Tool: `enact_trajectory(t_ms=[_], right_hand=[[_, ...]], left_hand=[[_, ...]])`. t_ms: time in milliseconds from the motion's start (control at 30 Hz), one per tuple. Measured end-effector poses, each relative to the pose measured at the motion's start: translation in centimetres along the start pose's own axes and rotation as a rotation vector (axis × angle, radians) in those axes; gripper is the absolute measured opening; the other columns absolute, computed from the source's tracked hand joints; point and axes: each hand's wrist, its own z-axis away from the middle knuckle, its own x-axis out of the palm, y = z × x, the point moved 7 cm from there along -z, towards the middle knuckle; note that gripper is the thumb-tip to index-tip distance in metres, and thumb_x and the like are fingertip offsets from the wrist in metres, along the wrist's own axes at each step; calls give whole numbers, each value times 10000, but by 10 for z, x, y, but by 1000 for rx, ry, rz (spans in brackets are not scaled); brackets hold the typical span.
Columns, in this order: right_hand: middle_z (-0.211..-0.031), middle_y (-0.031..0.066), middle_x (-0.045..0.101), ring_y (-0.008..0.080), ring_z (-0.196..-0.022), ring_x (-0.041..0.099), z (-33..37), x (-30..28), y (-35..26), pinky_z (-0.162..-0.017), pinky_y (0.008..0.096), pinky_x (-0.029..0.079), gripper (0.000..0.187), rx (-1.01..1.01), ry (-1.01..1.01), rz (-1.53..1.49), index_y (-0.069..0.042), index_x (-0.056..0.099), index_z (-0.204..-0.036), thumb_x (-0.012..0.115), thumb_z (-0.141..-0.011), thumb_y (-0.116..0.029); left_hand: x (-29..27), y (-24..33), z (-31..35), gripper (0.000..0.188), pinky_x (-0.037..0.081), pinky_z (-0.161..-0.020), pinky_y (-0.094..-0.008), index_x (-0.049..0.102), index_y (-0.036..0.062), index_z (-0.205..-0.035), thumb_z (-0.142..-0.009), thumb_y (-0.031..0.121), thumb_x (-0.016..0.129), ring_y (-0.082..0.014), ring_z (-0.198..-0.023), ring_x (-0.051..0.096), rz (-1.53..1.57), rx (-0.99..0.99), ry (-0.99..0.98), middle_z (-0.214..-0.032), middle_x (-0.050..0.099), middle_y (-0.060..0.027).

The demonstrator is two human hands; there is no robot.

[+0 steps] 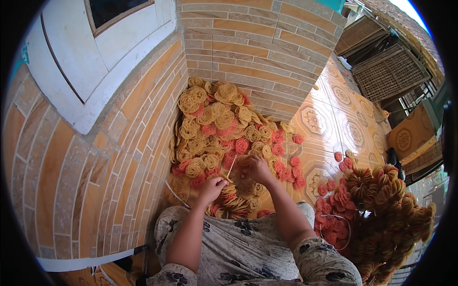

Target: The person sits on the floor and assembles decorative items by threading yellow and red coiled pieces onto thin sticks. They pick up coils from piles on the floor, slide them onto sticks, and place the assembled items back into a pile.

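Note:
In front of my lap, my left hand (213, 188) is closed in a pinch round a thin pale strip (232, 166), which points up and away. Several tan and red discs (230, 200) hang stacked in a row just below that hand. To the right of the strip, my right hand (257, 169) is closed on a tan, lacy disc (244, 161), partly hidden by the fingers. Beyond both hands lies a heap of similar round, net-like discs, mostly tan (202, 125), with coral-red ones (229, 158) among them.
Brick-patterned walls (248, 40) close in the heap at the left and back. On the tiled floor (317, 119) to the right lie loose red discs and large dark-tan bundles (393, 219). White straps (348, 221) curve beside them and near my left knee. Woven racks (389, 71) lean farther off.

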Motion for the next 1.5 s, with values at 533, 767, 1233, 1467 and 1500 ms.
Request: enact_trajectory(t_ms=[533, 767, 1233, 1467, 1500], right_hand=[[-599, -3, 520, 61, -541, 437, -3, -34, 32, -491, 259, 359, 332, 484, 425, -515, 6, 624, -779, 636, -930, -289], [-640, -9, 541, 54, -574, 449, -5, -27, 24, -520, 246, 374, 282, 430, 308, -525, -1, 620, -838, 645, -926, -267], [-1039, 138, 634, 290, -816, 635, 1, -5, -7, -819, 426, 451, 191, -4, -57, 489, -89, 707, -968, 629, -859, -226], [-759, 135, 688, 277, -700, 642, -5, -35, 39, -724, 376, 478, 241, 354, 210, 121, -27, 708, -866, 642, -860, -259], [-753, 131, 680, 261, -692, 632, -6, -39, 38, -695, 364, 474, 262, 340, 239, 24, -18, 705, -867, 647, -864, -274]], left_hand=[[22, 17, -7, 285, 485, -723, -332, 684, 55, -945, -920, 317, 576, -226, -807, 655, -134, 55, -22, -877, 688, -92], [23, 18, -9, 268, 487, -716, -334, 677, 23, -938, -932, 268, 567, -221, -799, 657, -90, 103, 1, -855, 686, -103], [21, 5, -12, 264, 486, -762, -334, 673, 18, -968, -952, 250, 548, -218, -862, 658, 15, 73, 50, -908, 694, -94], [24, 10, -10, 279, 491, -731, -334, 683, 33, -966, -937, 283, 561, -213, -816, 667, -92, 19, -28, -875, 703, -86], [25, 9, -10, 280, 491, -726, -333, 684, 35, -965, -935, 286, 564, -212, -809, 668, -117, 0, -38, -870, 704, -86]])
